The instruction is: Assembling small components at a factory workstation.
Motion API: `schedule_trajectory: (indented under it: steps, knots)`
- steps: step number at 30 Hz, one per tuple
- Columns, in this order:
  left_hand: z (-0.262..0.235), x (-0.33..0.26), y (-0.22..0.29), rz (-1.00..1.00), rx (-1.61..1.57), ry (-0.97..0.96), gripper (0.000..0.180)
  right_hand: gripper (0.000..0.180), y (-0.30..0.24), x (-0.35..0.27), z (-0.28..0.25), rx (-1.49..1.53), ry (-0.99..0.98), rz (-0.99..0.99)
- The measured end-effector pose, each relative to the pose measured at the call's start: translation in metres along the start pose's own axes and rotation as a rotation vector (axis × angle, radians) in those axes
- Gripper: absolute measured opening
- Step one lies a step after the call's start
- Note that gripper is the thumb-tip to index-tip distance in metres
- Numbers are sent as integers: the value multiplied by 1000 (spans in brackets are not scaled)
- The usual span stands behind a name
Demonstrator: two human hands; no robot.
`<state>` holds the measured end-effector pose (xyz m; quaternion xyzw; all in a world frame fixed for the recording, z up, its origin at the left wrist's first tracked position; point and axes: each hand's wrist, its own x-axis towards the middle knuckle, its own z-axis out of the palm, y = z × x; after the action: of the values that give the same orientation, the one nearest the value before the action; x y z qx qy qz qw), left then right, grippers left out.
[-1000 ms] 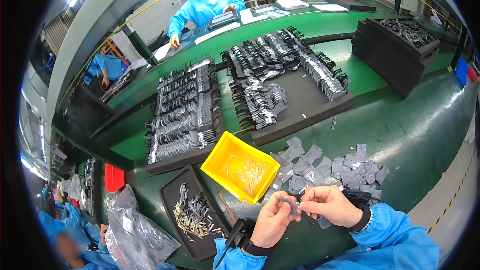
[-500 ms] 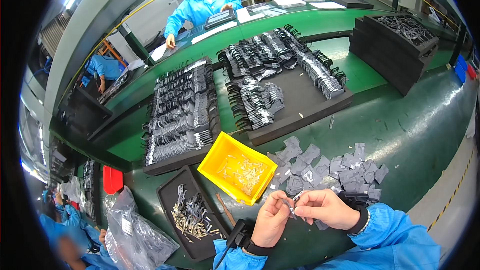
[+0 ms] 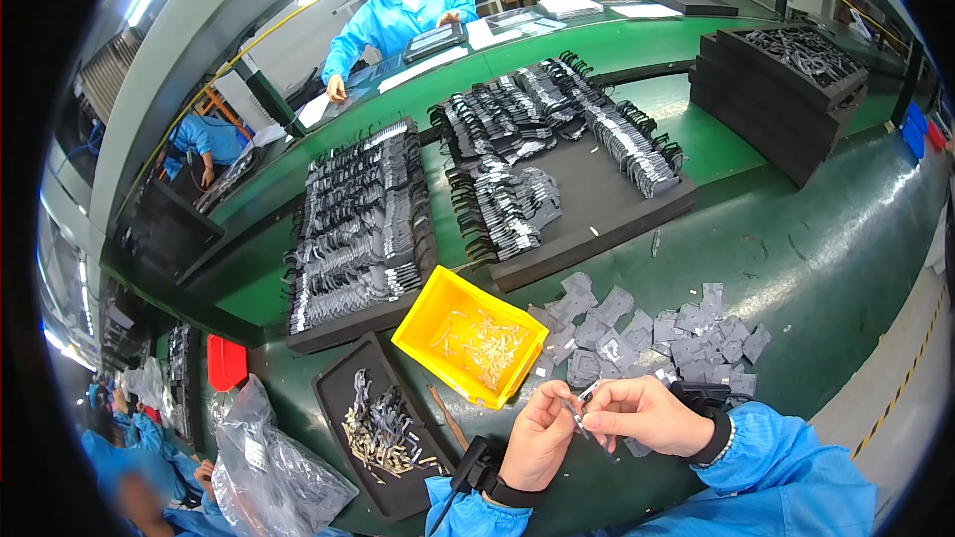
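At the near side, a small dark part [image 3: 577, 420] is pinched by the left hand [image 3: 538, 438] and the right hand [image 3: 645, 416], fingertips nearly closed (its outline is partly hidden). Grey pieces [image 3: 691, 346] are scattered farther off, right of a yellow bin [image 3: 448, 378].

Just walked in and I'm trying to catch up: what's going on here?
A person's left hand and right hand hold a small part, mostly hidden, above the green bench. Beyond them is a yellow bin of small pale pieces, with flat grey pieces scattered to its right and a black tray of small parts at lower left. Farther back, a dark tray is partly filled with rows.
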<state>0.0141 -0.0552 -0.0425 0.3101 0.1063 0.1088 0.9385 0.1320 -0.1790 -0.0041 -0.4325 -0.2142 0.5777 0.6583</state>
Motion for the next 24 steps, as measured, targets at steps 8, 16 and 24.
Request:
schedule_trajectory:
  steps: [8,16,24]
  knots:
    - [-2,1,-2,3,-20,-22,20,15,3,1,-1,-16,6,-1]
    - [-2,1,-2,4,-6,-21,19,13,5,1,1,33,0,-13]
    - [-1,1,-2,14,-11,-14,18,13,4,1,2,66,-4,1]
